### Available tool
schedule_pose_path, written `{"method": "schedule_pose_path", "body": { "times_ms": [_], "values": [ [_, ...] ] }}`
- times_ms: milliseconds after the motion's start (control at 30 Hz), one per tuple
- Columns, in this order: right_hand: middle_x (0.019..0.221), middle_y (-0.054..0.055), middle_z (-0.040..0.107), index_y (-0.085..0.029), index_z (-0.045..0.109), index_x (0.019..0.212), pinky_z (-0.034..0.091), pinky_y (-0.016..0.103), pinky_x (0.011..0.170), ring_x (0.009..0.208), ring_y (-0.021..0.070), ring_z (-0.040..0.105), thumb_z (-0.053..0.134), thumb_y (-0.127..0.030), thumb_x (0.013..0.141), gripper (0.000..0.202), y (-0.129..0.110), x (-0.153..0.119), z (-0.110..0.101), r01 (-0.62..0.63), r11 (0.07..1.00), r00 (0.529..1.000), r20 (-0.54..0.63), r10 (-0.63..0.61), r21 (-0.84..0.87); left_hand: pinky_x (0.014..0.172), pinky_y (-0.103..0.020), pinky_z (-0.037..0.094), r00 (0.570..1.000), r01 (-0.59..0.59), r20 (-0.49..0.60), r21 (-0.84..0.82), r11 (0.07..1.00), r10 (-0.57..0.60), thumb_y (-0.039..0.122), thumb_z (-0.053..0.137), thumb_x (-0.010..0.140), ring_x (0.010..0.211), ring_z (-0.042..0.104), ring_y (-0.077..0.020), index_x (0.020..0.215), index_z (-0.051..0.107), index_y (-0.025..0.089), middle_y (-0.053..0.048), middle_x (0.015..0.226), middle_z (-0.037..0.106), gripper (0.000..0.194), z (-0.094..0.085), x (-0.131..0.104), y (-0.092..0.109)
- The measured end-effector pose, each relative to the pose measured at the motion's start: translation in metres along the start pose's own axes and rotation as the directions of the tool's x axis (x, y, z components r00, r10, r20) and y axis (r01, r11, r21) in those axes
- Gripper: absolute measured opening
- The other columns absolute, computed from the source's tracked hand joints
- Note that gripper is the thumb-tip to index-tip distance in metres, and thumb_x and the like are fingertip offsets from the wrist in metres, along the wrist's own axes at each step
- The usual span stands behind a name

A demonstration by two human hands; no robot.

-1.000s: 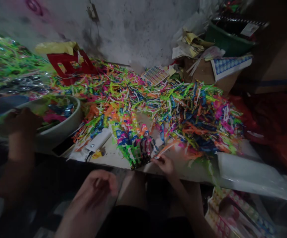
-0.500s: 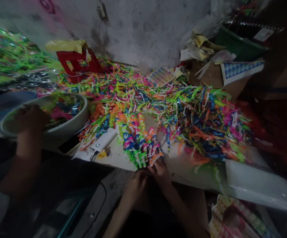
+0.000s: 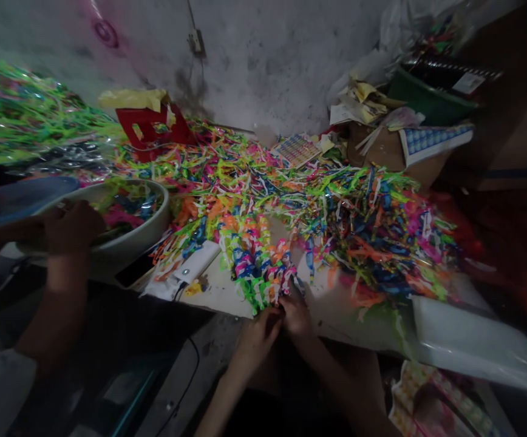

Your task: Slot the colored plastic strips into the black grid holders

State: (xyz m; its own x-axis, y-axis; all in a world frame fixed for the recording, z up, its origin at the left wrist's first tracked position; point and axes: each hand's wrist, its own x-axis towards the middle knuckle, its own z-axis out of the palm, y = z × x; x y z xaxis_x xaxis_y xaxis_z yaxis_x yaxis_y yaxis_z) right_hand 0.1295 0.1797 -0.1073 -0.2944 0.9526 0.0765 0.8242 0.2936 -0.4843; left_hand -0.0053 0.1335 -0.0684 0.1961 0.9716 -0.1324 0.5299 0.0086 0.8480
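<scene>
Grey, stained wall backs a cluttered bench [image 3: 227, 291] heaped with bright plastic strips. At its near edge both hands meet on a bundled row of coloured strips [image 3: 258, 273]: the left hand [image 3: 258, 334] and right hand [image 3: 296, 315] pinch its lower end, fingers closed on it. Working well here likely means gripping close to the bundle's end, so strips do not slip off the edge. Open room is scant: the loose pile [image 3: 363, 230] crowds the right, a co-worker's hand [image 3: 70, 226] rests on a white bowl [image 3: 149, 233] at left.
</scene>
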Motion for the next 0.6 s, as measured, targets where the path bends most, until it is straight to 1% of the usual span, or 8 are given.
{"method": "schedule_pose_path", "body": {
  "times_ms": [100, 200, 267, 333, 400, 467, 533, 600],
  "values": [
    [0.097, 0.004, 0.067, -0.024, 0.066, 0.095, 0.045, 0.026, 0.074, 0.088, 0.0184, 0.062, 0.051, -0.015, 0.081, 0.022, -0.001, -0.01, -0.011, -0.112, 0.991, 0.993, 0.037, 0.109, 0.076, 0.089, -0.029, 0.044, 1.0, 0.018, 0.011, 0.026, 0.999, -0.018, 0.027, 0.043, 0.087, 0.101, 0.061, -0.0167, 0.106, 0.054, 0.024, -0.003, 0.109, 0.066, 0.022, 0.001, 0.0, 0.005],
    [0.105, 0.007, 0.064, -0.023, 0.062, 0.104, 0.046, 0.028, 0.074, 0.09, 0.0199, 0.062, 0.05, -0.021, 0.084, 0.024, 0.009, -0.021, -0.023, -0.215, 0.976, 0.972, -0.095, 0.217, 0.027, 0.088, -0.028, 0.044, 0.995, 0.092, 0.017, 0.115, 0.989, -0.094, 0.027, 0.04, 0.089, 0.105, 0.06, -0.017, 0.112, 0.052, 0.024, -0.004, 0.113, 0.064, 0.026, 0.004, -0.002, 0.003],
    [0.109, 0.011, 0.061, -0.02, 0.061, 0.105, 0.046, 0.028, 0.069, 0.088, 0.0212, 0.062, 0.048, -0.023, 0.084, 0.024, 0.021, -0.026, -0.03, -0.304, 0.952, 0.946, -0.132, 0.296, -0.037, 0.088, -0.028, 0.045, 0.991, 0.124, 0.014, 0.209, 0.97, -0.129, 0.027, 0.041, 0.089, 0.105, 0.06, -0.0181, 0.117, 0.05, 0.022, -0.005, 0.114, 0.064, 0.03, 0.008, -0.002, 0.0],
    [0.109, 0.013, 0.06, -0.018, 0.061, 0.102, 0.045, 0.029, 0.064, 0.083, 0.0222, 0.063, 0.047, -0.024, 0.085, 0.023, 0.035, -0.026, -0.034, -0.375, 0.924, 0.924, -0.101, 0.368, -0.074, 0.089, -0.03, 0.044, 0.993, 0.114, -0.009, 0.315, 0.942, -0.117, 0.027, 0.041, 0.089, 0.109, 0.058, -0.0196, 0.122, 0.048, 0.021, -0.007, 0.119, 0.062, 0.034, 0.013, -0.003, -0.004],
    [0.1, 0.013, 0.062, -0.016, 0.062, 0.096, 0.044, 0.029, 0.063, 0.076, 0.022, 0.063, 0.046, -0.023, 0.084, 0.021, 0.048, -0.024, -0.034, -0.404, 0.914, 0.914, -0.067, 0.401, -0.045, 0.093, -0.032, 0.042, 0.996, 0.086, -0.019, 0.42, 0.903, -0.086, 0.027, 0.041, 0.09, 0.115, 0.054, -0.0209, 0.128, 0.044, 0.019, -0.009, 0.126, 0.057, 0.039, 0.018, -0.003, -0.007],
    [0.087, 0.009, 0.064, -0.017, 0.061, 0.086, 0.045, 0.028, 0.063, 0.073, 0.0205, 0.062, 0.048, -0.022, 0.079, 0.015, 0.058, -0.022, -0.032, -0.38, 0.923, 0.92, -0.077, 0.384, 0.064, 0.095, -0.032, 0.041, 0.996, 0.067, 0.011, 0.51, 0.858, -0.085, 0.024, 0.04, 0.09, 0.119, 0.051, -0.022, 0.132, 0.042, 0.016, -0.011, 0.131, 0.053, 0.043, 0.021, -0.003, -0.006],
    [0.072, 0.003, 0.061, -0.02, 0.057, 0.076, 0.046, 0.026, 0.063, 0.068, 0.0179, 0.061, 0.051, -0.023, 0.074, 0.007, 0.064, -0.02, -0.028, -0.305, 0.918, 0.937, -0.091, 0.337, 0.254, 0.096, -0.034, 0.041, 0.992, 0.07, 0.048, 0.579, 0.812, -0.12, 0.021, 0.039, 0.09, 0.119, 0.051, -0.0242, 0.134, 0.041, 0.012, -0.013, 0.133, 0.051, 0.045, 0.023, -0.004, -0.003],
    [0.064, -0.001, 0.059, -0.021, 0.053, 0.073, 0.047, 0.025, 0.06, 0.063, 0.0161, 0.059, 0.053, -0.029, 0.072, 0.008, 0.062, -0.019, -0.023, -0.244, 0.845, 0.947, -0.071, 0.314, 0.476, 0.097, -0.036, 0.041, 0.986, 0.069, 0.075, 0.624, 0.779, -0.148, 0.018, 0.038, 0.089, 0.118, 0.051, -0.0265, 0.134, 0.041, 0.009, -0.016, 0.134, 0.05, 0.046, 0.023, -0.005, 0.003]
  ]
}}
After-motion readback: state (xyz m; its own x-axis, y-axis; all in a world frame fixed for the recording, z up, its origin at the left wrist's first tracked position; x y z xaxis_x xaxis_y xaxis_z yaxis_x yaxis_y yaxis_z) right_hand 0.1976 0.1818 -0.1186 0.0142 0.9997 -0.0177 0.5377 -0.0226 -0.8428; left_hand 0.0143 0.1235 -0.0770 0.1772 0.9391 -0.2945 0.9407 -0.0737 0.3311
